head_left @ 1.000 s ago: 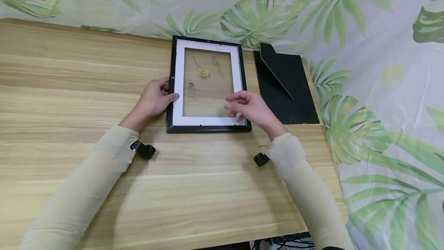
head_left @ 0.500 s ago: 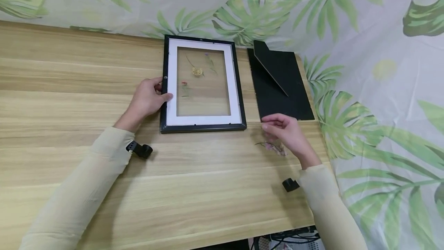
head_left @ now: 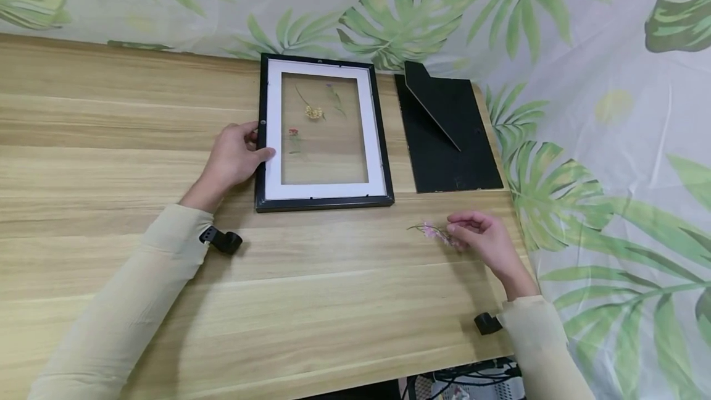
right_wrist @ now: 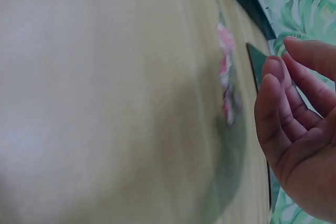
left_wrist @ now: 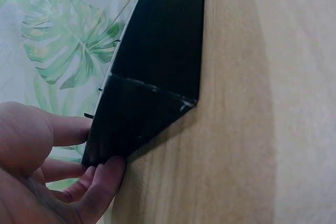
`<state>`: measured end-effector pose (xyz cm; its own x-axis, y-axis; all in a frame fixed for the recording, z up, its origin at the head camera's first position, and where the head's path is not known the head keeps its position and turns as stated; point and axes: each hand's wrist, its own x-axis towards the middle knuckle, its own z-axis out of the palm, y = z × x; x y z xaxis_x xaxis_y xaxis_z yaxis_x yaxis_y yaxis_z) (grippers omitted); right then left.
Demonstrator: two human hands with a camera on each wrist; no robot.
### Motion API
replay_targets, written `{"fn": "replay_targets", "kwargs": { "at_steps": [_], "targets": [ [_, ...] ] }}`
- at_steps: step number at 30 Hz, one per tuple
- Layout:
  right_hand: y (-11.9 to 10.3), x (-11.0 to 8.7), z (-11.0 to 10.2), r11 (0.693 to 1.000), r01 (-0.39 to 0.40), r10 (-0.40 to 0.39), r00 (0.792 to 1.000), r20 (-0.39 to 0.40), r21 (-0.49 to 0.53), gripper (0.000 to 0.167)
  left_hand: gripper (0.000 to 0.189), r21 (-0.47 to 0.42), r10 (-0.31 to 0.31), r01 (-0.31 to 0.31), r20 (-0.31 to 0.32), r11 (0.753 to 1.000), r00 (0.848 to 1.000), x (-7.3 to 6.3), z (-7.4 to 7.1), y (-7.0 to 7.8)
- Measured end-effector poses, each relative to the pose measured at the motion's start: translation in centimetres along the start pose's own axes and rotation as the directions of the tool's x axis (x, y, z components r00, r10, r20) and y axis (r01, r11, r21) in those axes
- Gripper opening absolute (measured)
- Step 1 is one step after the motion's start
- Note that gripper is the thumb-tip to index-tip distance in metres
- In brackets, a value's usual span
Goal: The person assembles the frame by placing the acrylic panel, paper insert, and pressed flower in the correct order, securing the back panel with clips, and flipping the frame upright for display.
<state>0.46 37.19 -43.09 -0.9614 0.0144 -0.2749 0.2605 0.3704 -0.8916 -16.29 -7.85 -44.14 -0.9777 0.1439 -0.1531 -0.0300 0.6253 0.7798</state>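
Observation:
My left hand (head_left: 232,156) grips the left edge of a black picture frame (head_left: 328,204), thumb on top and fingers at the side. Inside the frame's white mat (head_left: 322,191) is a see-through pane. Three small pressed flowers show there: a yellow one (head_left: 314,113), a red one (head_left: 293,133) and a thin purple one (head_left: 336,97). My right hand (head_left: 489,245) hovers beside a pink dried flower sprig (head_left: 429,231) on the table. Its fingers are loosely bent with nothing between them. In the right wrist view the sprig (right_wrist: 226,66) lies apart from the fingers.
A black backing board (head_left: 444,171) with a raised easel leg (head_left: 424,100) lies right of the frame, near the wooden table's (head_left: 311,307) right edge. A leaf-printed cloth (head_left: 500,5) hangs behind and at the right. Cables (head_left: 472,378) show below the front edge.
My right hand has moved from over the frame's lower right corner, rightward and toward me, to the pink sprig. My left hand keeps its grip on the frame.

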Motion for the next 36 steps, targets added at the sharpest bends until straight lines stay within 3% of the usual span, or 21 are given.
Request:
{"fn": "replay_targets", "kwargs": {
  "at_steps": [7,18,25,36],
  "targets": [
    [0.8,-0.7,0.2,1.0,-0.001,0.001,1.0,-0.009,-0.026,0.024,0.057,0.007,0.025,-0.025,-0.007,1.0,1.0,0.0,-0.1,-0.1],
    [-1.2,0.3,3.7,0.987,0.066,-0.061,0.997,0.041,-0.144,0.018,0.056,0.009,0.041,-0.041,-0.024,0.999,0.999,0.0,-0.2,-0.1],
    [-1.3,1.3,4.6,0.948,0.106,-0.101,0.994,0.034,-0.301,0.013,0.056,0.006,0.035,-0.035,-0.019,0.999,0.999,0.0,-0.1,-0.2],
    [-1.5,2.2,5.3,0.893,0.14,-0.114,0.99,0.086,-0.428,0.007,0.057,0.001,0.034,-0.034,-0.016,0.999,0.999,0.0,0.1,-0.4]
  ]
}}
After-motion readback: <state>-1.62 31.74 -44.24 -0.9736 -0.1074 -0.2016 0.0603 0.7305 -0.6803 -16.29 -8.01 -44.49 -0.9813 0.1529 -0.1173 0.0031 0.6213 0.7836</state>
